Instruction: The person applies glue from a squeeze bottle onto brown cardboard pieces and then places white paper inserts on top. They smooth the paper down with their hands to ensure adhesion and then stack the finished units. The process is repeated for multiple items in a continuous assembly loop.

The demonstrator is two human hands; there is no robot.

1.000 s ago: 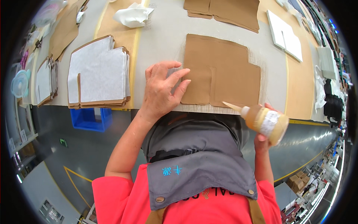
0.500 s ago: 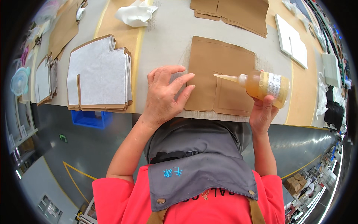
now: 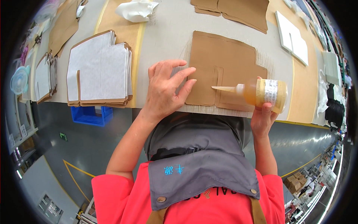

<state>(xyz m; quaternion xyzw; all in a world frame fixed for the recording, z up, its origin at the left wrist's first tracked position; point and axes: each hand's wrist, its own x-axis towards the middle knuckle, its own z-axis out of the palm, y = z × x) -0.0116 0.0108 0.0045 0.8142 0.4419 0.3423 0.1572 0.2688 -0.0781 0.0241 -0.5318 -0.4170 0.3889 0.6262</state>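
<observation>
A brown flat-cut panel (image 3: pixel 203 56), with a narrow slot and a stepped right side, lies on the worktable in front of me. My right hand (image 3: pixel 263 115) grips a squeeze bottle (image 3: pixel 264 93) of amber liquid, held on its side. Its long pale nozzle points left, with the tip over the panel close to the slot's lower part. At the panel's left edge is my left hand (image 3: pixel 166 87), with bent fingers spread apart and nothing between them. Whether its fingertips touch the panel I cannot tell.
To the left sits a stack of white-faced brown pieces (image 3: pixel 99 71), with a smaller stack (image 3: pixel 44 80) beyond it. More brown pieces (image 3: pixel 238 13) lie at the far side. A crumpled white cloth (image 3: pixel 136 11) and a white slotted board (image 3: pixel 292 37) are also on the table (image 3: pixel 164 41).
My right hand has brought the bottle lower, toward me, so its nozzle tip moved down along the slot. My left hand has hardly moved. The whole table view has shifted slightly.
</observation>
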